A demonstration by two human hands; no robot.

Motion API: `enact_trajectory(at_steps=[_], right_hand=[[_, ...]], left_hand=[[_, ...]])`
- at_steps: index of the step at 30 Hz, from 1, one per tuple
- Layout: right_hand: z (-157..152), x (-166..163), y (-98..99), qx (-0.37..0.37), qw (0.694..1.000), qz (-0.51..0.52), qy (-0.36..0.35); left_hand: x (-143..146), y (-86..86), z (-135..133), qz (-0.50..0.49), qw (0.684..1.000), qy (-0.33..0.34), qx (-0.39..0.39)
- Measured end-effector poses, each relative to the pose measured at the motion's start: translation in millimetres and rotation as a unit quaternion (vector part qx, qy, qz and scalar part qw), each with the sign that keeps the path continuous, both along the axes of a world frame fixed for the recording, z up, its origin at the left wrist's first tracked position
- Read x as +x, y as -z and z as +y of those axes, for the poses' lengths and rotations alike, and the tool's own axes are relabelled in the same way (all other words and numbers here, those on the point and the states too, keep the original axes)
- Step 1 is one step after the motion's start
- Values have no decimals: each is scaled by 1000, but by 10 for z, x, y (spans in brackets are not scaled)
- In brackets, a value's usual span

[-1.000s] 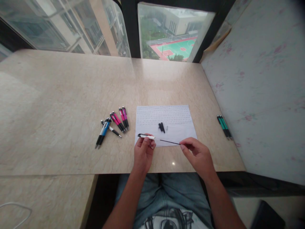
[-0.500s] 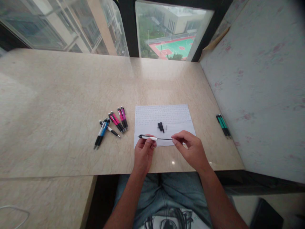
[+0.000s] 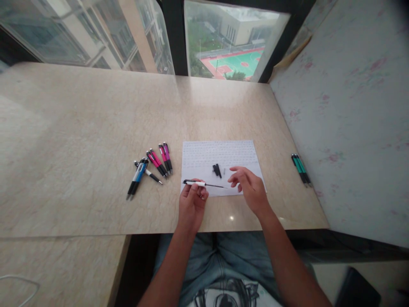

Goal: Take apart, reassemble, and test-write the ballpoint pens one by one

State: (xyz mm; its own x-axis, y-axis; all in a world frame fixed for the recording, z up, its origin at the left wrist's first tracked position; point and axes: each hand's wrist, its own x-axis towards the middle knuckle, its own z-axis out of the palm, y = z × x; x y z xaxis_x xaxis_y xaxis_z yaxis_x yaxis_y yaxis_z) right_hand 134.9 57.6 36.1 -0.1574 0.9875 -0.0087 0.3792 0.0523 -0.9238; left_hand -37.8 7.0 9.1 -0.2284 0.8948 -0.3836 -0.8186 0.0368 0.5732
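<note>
My left hand grips a white pen barrel just above the near edge of a lined sheet of paper. A thin black refill sticks out of the barrel to the right. My right hand hovers over the paper beside the refill's tip with its fingers spread and nothing in them. Two small black pen parts and a tiny grey piece lie on the paper just beyond my right fingers.
Left of the paper lie pink pens and blue ones in a loose fan. Two green pens rest near the table's right edge, by a pale wall. A white cable shows at bottom left.
My right hand pushed the refill leftward, deeper into the barrel, then let go and opened its fingers. My left hand stayed where it was, holding the barrel.
</note>
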Motion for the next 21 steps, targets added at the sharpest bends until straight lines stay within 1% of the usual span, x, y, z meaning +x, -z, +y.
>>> enact_trajectory(at_steps=[1, 2, 4, 7, 9, 11, 13, 15, 17, 19, 21], right_hand=[[64, 1, 62, 30, 997, -72, 18], [125, -7, 119, 61, 988, -142, 17], [218, -42, 207, 95, 965, -243, 4], [276, -111, 264, 115, 939, -323, -15], [279, -140, 274, 120, 936, -331, -24], [271, -146, 278, 119, 945, -305, -23], [249, -132, 275, 110, 962, -249, -11], [200, -107, 254, 85, 983, -164, 16], [114, -80, 209, 41, 996, -52, 51], [3, -58, 147, -5, 996, 53, 77], [-109, -41, 85, -33, 988, 126, 86]], left_hand=[[-1, -8, 5, -5, 1000, -2, -1], [-1, -13, 9, -8, 1000, -1, -2], [-1, -14, 12, -11, 1000, 0, 0], [0, 2, 9, -12, 1000, 3, 3], [1, 14, 5, -11, 1000, 4, 3], [4, 19, 4, -8, 1000, 2, 3], [7, 17, 5, -4, 1000, 1, 3], [9, 12, 7, 0, 1000, 0, 4], [10, 10, 10, 0, 1000, -2, 6], [11, 11, 10, 1, 1000, -3, 9], [11, 13, 10, 3, 1000, -5, 10]])
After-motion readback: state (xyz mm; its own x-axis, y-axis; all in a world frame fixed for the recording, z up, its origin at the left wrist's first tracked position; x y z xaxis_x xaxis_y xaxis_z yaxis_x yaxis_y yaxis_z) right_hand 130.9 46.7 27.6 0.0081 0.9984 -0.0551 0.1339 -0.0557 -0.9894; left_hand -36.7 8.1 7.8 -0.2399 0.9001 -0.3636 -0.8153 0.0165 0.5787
